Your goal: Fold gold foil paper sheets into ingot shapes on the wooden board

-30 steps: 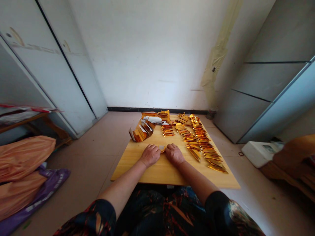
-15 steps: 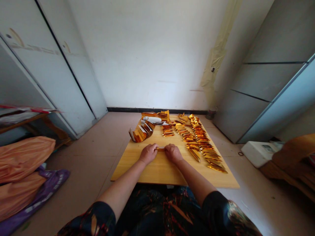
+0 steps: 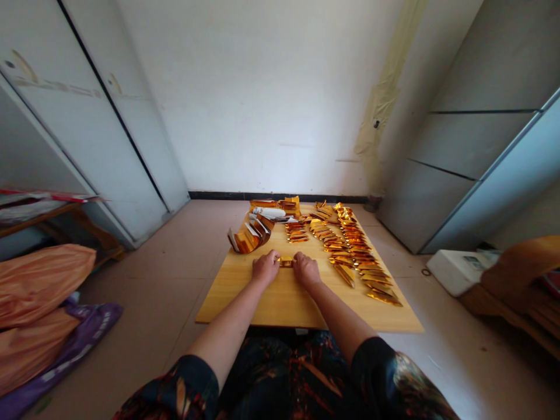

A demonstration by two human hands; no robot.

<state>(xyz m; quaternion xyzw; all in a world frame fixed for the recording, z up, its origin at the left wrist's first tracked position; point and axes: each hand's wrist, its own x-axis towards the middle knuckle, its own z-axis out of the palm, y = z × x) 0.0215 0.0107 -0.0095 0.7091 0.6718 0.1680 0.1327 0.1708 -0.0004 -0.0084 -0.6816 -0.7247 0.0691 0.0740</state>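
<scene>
The person's left hand (image 3: 265,268) and right hand (image 3: 307,270) meet near the middle of the frame, just below centre, over a wooden board (image 3: 280,306). Between them is a small piece of gold foil (image 3: 286,262), stretched flat from side to side. The fingers of each hand are curled in and grasp one end of it; the thumbs are hard to make out, and whether the foil touches the board cannot be told. The two hands are near each other but apart, knuckles up.

Just above and left of the left hand, a curved stack (image 3: 251,238) of gold sheets with pale parts stands fanned. Above it, near the board's far edge, lies a white packet (image 3: 269,213). Right of the stack, a short row (image 3: 297,232) of folded gold pieces lies above the hands. Two longer rows of such pieces, an inner row (image 3: 329,237) and an outer row (image 3: 361,251), slant down along the board's right side.

An orange bag (image 3: 48,283) lies over a purple bag (image 3: 98,326) at lower left. A white box (image 3: 455,271) sits at right, below a grey fridge (image 3: 468,140); a pale cabinet (image 3: 100,105) fills the upper left.
</scene>
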